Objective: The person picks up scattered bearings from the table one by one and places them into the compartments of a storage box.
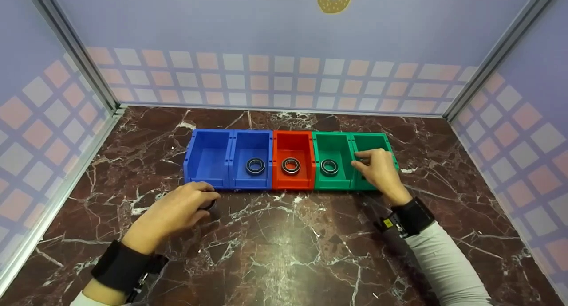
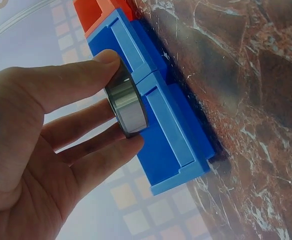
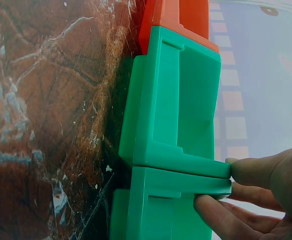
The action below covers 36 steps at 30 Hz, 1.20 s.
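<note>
My left hand [image 1: 177,208] pinches a metal ring bearing [image 2: 128,102] between thumb and fingertips, just in front of the leftmost blue bin [image 1: 208,164]. The left wrist view shows the bearing's shiny outer side, held on edge. At the other end of the row, my right hand [image 1: 377,170] is over the rightmost green bin [image 3: 158,215]. Its thumb and fingers pinch across the wall it shares with the other green bin [image 3: 196,100]. The hand covers much of the rightmost bin's inside in the head view.
One bearing [image 1: 255,166] lies in the second blue bin [image 1: 253,142], another bearing [image 1: 290,166] in the red bin [image 1: 293,142], and a third bearing [image 1: 329,167] in the left green bin. The row stands on a dark marbled table [image 1: 275,253] before a tiled-pattern wall [image 1: 284,75].
</note>
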Tool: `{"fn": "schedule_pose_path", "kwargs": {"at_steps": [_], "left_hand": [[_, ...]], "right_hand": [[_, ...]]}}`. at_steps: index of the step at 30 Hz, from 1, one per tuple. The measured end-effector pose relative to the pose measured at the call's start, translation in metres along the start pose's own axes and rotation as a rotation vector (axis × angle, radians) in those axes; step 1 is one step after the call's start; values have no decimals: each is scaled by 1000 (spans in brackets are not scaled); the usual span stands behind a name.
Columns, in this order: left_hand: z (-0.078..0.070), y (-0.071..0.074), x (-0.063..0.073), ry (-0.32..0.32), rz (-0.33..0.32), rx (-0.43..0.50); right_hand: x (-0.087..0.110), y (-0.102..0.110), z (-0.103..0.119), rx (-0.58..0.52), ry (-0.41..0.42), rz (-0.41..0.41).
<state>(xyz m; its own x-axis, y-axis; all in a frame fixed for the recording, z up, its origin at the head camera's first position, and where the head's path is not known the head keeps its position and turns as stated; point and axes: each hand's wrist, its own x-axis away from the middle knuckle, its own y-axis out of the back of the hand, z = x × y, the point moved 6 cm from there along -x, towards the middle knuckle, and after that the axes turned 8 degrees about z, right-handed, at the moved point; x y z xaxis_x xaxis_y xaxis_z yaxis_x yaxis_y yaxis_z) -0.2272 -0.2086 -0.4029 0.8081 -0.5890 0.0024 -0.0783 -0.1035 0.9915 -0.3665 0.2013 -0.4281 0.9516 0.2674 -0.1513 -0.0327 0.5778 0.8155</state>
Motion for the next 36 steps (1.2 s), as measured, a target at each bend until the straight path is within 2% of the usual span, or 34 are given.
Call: {"fn": "schedule_pose_path", "kwargs": {"at_steps": [5, 12, 23, 36], "left_hand": [[2, 1, -1, 5, 8, 0], [4, 2, -3, -1, -18, -8], [9, 2, -7, 22, -19, -44], [17, 3, -10, 48, -14, -26]], "right_hand": [[-1, 0, -1, 0, -6, -2], [0, 0, -2, 2, -13, -3], [1, 0, 0, 0, 13, 3], [1, 0, 0, 7, 6, -10]]}}
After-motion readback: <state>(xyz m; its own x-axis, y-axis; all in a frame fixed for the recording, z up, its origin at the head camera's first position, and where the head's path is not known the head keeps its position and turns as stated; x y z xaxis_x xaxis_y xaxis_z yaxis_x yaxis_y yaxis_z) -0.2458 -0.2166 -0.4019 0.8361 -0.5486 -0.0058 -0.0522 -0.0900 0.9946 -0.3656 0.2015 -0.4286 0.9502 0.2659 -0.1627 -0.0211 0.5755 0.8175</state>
